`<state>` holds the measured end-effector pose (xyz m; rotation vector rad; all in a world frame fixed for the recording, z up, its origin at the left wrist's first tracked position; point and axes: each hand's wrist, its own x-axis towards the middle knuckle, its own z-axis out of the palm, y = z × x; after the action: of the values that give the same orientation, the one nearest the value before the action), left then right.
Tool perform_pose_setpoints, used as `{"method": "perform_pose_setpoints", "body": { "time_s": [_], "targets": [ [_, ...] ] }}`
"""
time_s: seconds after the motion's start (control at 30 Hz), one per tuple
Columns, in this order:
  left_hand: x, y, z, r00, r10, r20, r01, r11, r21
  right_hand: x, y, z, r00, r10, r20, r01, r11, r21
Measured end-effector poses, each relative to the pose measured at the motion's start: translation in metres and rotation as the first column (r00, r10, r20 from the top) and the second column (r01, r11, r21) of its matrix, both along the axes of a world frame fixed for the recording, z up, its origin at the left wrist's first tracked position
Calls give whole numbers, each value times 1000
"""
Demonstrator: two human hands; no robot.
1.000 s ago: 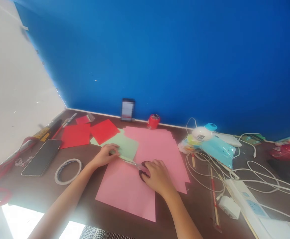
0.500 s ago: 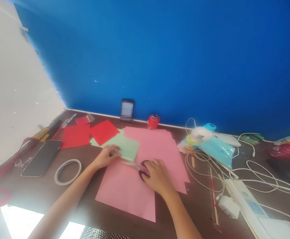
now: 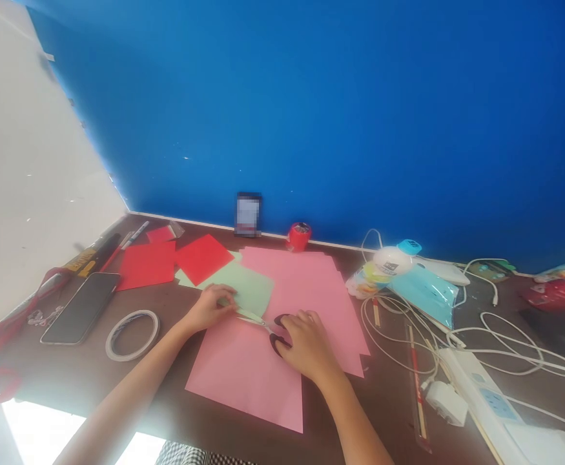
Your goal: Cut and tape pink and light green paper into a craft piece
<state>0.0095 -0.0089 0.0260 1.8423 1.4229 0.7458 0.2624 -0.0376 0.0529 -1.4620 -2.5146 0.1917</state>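
Light green paper [image 3: 250, 287] is pinched at its near left edge by my left hand [image 3: 211, 307], whose fingers are closed on it. My right hand [image 3: 307, 341] grips scissors [image 3: 261, 321] with dark handles, thumb and fingers through the loops. The blades point left along the green paper's near edge, close to my left fingertips. Beneath both hands lie several pink sheets [image 3: 248, 374], fanned out on the brown table. Two red paper squares, one flat at left [image 3: 147, 265] and one overlapping the green paper [image 3: 205, 258], lie beyond my left hand.
Left of my arm are a roll of tape [image 3: 132, 336] and a phone [image 3: 81, 308]. A red round container [image 3: 298, 237] stands at the blue wall. To the right are a white bottle [image 3: 383, 268], tangled white cables [image 3: 398, 361] and a power strip [image 3: 485, 394].
The green paper and my left hand have shifted slightly, the paper's near edge now lying closer to me at the blades. My right hand with the scissors stays almost in place.
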Motion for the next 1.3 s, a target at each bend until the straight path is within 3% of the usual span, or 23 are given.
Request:
{"method": "perform_pose_setpoints", "body": {
  "time_s": [0.2, 1.3],
  "targets": [
    [8, -3, -3, 999, 50, -13, -49, 999, 15, -1, 0, -1, 1000, -15, -10, 15, 1000, -4],
    [16, -6, -5, 998, 50, -24, -50, 999, 6, -9, -2, -9, 1000, 6, -20, -7, 998, -54]
  ]
}}
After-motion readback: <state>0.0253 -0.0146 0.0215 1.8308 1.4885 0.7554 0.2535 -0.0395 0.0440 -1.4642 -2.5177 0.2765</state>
